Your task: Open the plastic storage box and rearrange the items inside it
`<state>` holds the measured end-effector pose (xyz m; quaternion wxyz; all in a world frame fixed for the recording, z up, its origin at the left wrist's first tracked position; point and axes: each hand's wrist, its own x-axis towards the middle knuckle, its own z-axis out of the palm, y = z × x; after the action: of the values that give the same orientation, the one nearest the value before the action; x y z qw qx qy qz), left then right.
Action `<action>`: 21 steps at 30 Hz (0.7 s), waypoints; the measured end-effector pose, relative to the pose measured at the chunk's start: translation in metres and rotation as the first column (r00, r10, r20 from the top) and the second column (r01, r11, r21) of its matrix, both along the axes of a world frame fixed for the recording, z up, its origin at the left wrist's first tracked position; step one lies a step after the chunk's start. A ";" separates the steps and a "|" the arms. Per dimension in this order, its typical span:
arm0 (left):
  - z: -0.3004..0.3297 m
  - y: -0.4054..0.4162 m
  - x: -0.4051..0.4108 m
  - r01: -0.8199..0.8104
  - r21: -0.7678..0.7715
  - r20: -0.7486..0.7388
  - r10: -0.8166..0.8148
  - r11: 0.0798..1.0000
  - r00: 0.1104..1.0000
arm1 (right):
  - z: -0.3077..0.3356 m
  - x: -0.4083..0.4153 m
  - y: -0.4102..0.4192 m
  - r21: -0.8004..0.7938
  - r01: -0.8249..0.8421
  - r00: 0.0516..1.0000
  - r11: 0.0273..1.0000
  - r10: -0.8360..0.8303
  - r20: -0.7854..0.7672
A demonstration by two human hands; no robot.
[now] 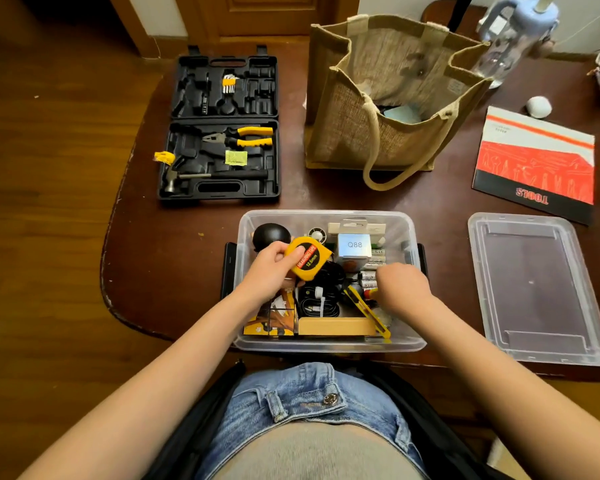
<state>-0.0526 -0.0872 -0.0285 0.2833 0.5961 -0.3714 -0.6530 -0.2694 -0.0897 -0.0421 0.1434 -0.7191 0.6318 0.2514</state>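
Note:
The clear plastic storage box (pixel 329 344) stands open at the table's near edge, its lid (pixel 534 289) lying flat to the right. My left hand (pixel 274 268) holds a yellow tape measure (pixel 309 259) above the box's left half. My right hand (pixel 400 285) reaches down into the right half with fingers curled over the batteries (pixel 369 277); what it grips is hidden. Inside lie a black round object (pixel 269 235), a small Q88 box (pixel 354 245), coiled black cables (pixel 317 301), a yellow utility knife (pixel 368 311) and a wooden block (pixel 336 326).
An open black tool case (pixel 222 126) with pliers, hammer and hex keys lies at the far left. A jute bag (pixel 392 95) stands behind the box. A red tools booklet (pixel 537 164) and a water bottle (pixel 513 39) are at the right.

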 end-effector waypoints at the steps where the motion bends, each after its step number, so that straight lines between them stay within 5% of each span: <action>1: 0.001 0.001 0.002 -0.021 0.019 -0.027 0.021 1.000 0.999 | -0.005 0.001 0.000 0.031 -0.025 0.999 0.999 0.026 -0.046; 7: -0.001 0.012 0.012 -0.024 0.031 -0.021 0.024 0.999 0.999 | -0.028 0.013 0.003 0.149 -0.222 0.944 0.964 0.251 -0.217; 17: -0.003 0.015 0.011 -0.012 0.069 -0.032 0.014 0.998 0.999 | -0.020 0.015 -0.008 0.231 -0.110 0.978 0.967 0.147 -0.151; 21: -0.003 0.012 0.012 -0.041 0.175 -0.161 0.069 0.984 0.985 | 0.003 0.005 -0.017 0.252 -0.007 0.998 0.968 0.023 -0.062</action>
<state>-0.0406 -0.0755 -0.0316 0.2791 0.5718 -0.2726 -0.7217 -0.2640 -0.1064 -0.0394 0.2114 -0.6914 0.5936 0.3536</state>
